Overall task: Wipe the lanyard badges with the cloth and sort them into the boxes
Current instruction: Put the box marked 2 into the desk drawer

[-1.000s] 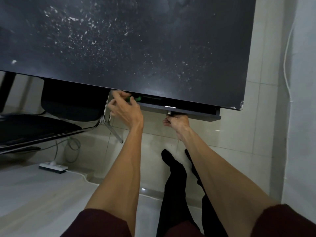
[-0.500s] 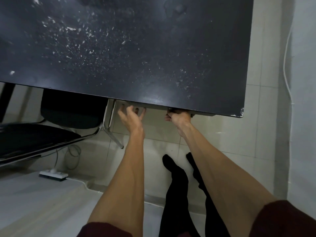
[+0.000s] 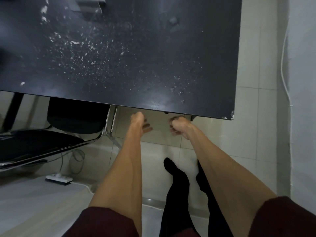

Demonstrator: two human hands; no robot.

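Left hand (image 3: pixel 140 123) hangs with its fingers loose and slightly apart, holding nothing, while the right hand (image 3: pixel 179 125) beside it has its fingers curled into a fist; both are blurred, and the two are apart from each other. Closest to the camera, dark red sleeves (image 3: pixel 102 223) end above the elbows and the bare forearms stretch forward. Between the forearms, two legs in black (image 3: pixel 177 194) stand on the pale tiled floor (image 3: pixel 239 142). Off to the left on the floor lies a white power strip (image 3: pixel 58 179) with a cord coiled behind it, and above that a black chair (image 3: pixel 42 144) with a chrome frame reaches in from the left. Both hands sit just below the near edge of the black table (image 3: pixel 136 57), not touching it; a small dark knob (image 3: pixel 165 113) shows under that edge between them. The tabletop is scuffed with pale flecks across its middle, and its near right corner is chipped white. At the far edge of the top sits a pale grey shape (image 3: pixel 89 5), too blurred to tell what it is. A thin white cable (image 3: pixel 283 65) runs down the wall on the right. Badges, cloth and boxes cannot be made out anywhere in this view, so their place cannot be told.
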